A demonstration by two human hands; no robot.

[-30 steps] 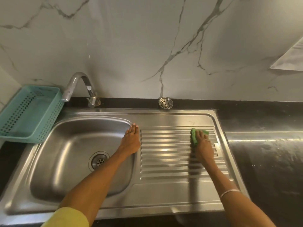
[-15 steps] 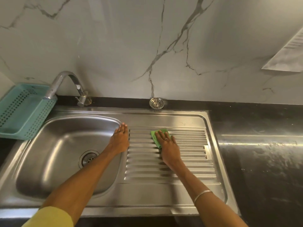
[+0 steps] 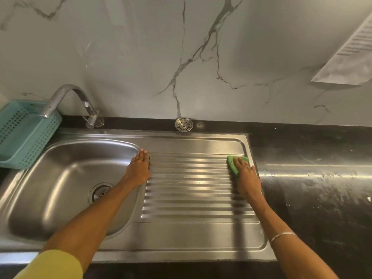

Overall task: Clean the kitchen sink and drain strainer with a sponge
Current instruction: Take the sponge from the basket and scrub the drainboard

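Teal plastic is seen first, at the left edge of the surface: a perforated basket (image 3: 24, 135) set beside the curved tap (image 3: 66, 99). Next comes the stainless sink (image 3: 193, 238), its basin at the left with the drain opening (image 3: 100, 193) in the bottom, partly hidden by the forearm. The left hand (image 3: 138, 170) is laid flat and released on the strip between basin and ribbed drainboard (image 3: 191, 184), nothing being held. Behind the sink's back edge, on the dark ledge against the marble wall, the drain strainer (image 3: 183, 124) is stood, out of the drain. At the drainboard's far right end, near the sink's back right corner, the green sponge (image 3: 234, 165) is pressed down under the right hand (image 3: 246, 178), whose fingers are spread over it. A sheet of paper (image 3: 348, 51) is fixed to the wall at the upper right; its print is too blurred to be read, and no brand is visible anywhere.

The drainboard is judged to be the part in hand. No foam is seen in the basin, and the strainer is untouched now, so both are judged still to be cleaned.
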